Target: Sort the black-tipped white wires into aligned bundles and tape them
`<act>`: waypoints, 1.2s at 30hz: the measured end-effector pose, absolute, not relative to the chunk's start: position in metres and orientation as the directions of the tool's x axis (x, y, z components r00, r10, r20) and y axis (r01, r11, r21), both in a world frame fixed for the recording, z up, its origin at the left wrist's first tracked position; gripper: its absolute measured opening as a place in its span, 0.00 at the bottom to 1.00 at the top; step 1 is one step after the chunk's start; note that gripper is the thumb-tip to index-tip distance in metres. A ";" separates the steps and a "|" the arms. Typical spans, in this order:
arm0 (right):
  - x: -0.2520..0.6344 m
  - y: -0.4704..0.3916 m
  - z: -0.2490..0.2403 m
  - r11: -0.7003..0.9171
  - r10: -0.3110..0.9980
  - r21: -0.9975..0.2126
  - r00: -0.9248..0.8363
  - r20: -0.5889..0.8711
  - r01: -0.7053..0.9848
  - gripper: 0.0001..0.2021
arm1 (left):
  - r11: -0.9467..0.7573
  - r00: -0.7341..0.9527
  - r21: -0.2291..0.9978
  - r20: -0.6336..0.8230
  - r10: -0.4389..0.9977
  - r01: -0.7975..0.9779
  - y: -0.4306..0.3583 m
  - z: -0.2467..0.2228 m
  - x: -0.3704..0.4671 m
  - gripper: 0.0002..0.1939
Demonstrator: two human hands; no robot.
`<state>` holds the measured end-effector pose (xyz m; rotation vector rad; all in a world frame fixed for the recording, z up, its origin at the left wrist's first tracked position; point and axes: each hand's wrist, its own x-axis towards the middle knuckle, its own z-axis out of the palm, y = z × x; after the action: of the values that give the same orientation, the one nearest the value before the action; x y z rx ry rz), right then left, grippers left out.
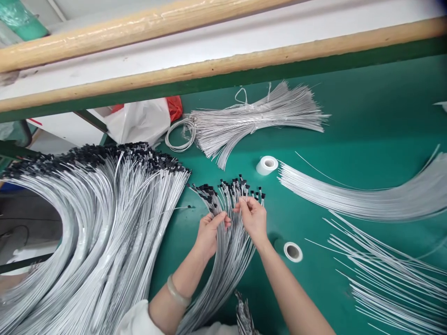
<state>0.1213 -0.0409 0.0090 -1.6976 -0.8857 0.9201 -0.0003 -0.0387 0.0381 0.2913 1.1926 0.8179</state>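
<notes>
Over the green tabletop (370, 102), black-tipped wires (226, 267) run between the left hand (209, 231), closed around some, seemingly to keep them apart, and the right hand (254, 218), pinching others near their tips.

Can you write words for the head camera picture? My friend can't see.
A person's left hand grips, and the right hand pinches at, a bunch of thin gray wires with black tips over a green table. A much bigger black-tipped pile is on the left; two white rolls and more wires are on the right.
</notes>
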 end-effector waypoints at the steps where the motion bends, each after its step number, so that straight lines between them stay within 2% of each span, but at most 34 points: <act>1: 0.124 -0.042 0.003 -0.273 0.877 -0.926 0.463 -0.128 0.261 0.12 | 0.688 0.147 0.598 -0.701 0.698 -0.411 -0.039 0.038 -0.001 0.11; 4: 0.130 -0.044 -0.011 -0.283 0.864 -0.814 0.504 0.014 0.508 0.14 | 0.685 0.188 0.601 -0.679 0.709 -0.411 -0.039 0.037 -0.002 0.13; 7: 0.128 -0.048 -0.010 -0.241 0.815 -0.794 0.561 0.147 0.558 0.26 | 0.669 0.192 0.622 -0.658 0.728 -0.407 -0.040 0.036 -0.002 0.15; 9: 0.123 -0.049 0.000 -0.179 0.813 -0.825 0.553 0.183 0.537 0.24 | 0.665 0.198 0.628 -0.650 0.734 -0.404 -0.041 0.035 -0.001 0.15; 11: 0.116 -0.049 0.013 -0.135 0.872 -0.909 0.484 0.080 0.394 0.17 | 0.663 0.214 0.628 -0.640 0.738 -0.407 -0.041 0.035 0.001 0.14; 13: 0.110 -0.048 0.023 -0.182 0.934 -0.973 0.336 -0.125 0.144 0.13 | 0.655 0.238 0.627 -0.621 0.747 -0.421 -0.042 0.035 0.003 0.14; 16: 0.103 -0.045 0.032 -0.323 0.920 -0.935 0.183 -0.347 -0.148 0.12 | 0.654 0.257 0.616 -0.612 0.748 -0.439 -0.042 0.037 0.004 0.14; 19: 0.101 -0.044 0.034 -0.347 0.900 -0.898 0.175 -0.400 -0.272 0.14 | 0.669 0.257 0.599 -0.630 0.733 -0.439 -0.042 0.038 0.002 0.16; 21: 0.102 -0.044 0.034 -0.332 0.905 -0.898 0.171 -0.390 -0.288 0.14 | 0.667 0.246 0.597 -0.635 0.733 -0.446 -0.042 0.037 0.000 0.17; 24: 0.108 -0.044 0.026 -0.274 0.919 -0.946 0.242 -0.310 -0.171 0.13 | 0.666 0.210 0.598 -0.653 0.727 -0.446 -0.041 0.037 -0.002 0.16; 27: 0.120 -0.046 0.008 -0.204 0.916 -0.966 0.378 -0.131 0.160 0.14 | 0.675 0.186 0.600 -0.673 0.716 -0.429 -0.040 0.037 -0.004 0.16; 29: 0.127 -0.048 -0.006 -0.217 0.910 -0.883 0.413 -0.029 0.417 0.15 | 0.674 0.176 0.604 -0.675 0.716 -0.425 -0.040 0.037 -0.004 0.16; 31: 0.133 -0.051 -0.016 -0.269 0.904 -0.752 0.426 0.018 0.602 0.15 | 0.667 0.169 0.619 -0.668 0.725 -0.416 -0.040 0.037 -0.004 0.15; 34: 0.133 -0.054 -0.015 -0.290 0.878 -0.627 0.462 0.126 0.722 0.21 | 0.644 0.176 0.653 -0.635 0.752 -0.398 -0.041 0.036 -0.004 0.15; 36: 0.127 -0.052 -0.003 -0.244 0.849 -0.645 0.481 0.219 0.724 0.25 | 0.634 0.187 0.665 -0.617 0.764 -0.395 -0.042 0.036 -0.003 0.14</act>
<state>0.1273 -0.0524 -0.0033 -2.0249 -1.2969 0.2266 -0.0031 -0.0416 0.0359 0.3990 1.1080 0.8466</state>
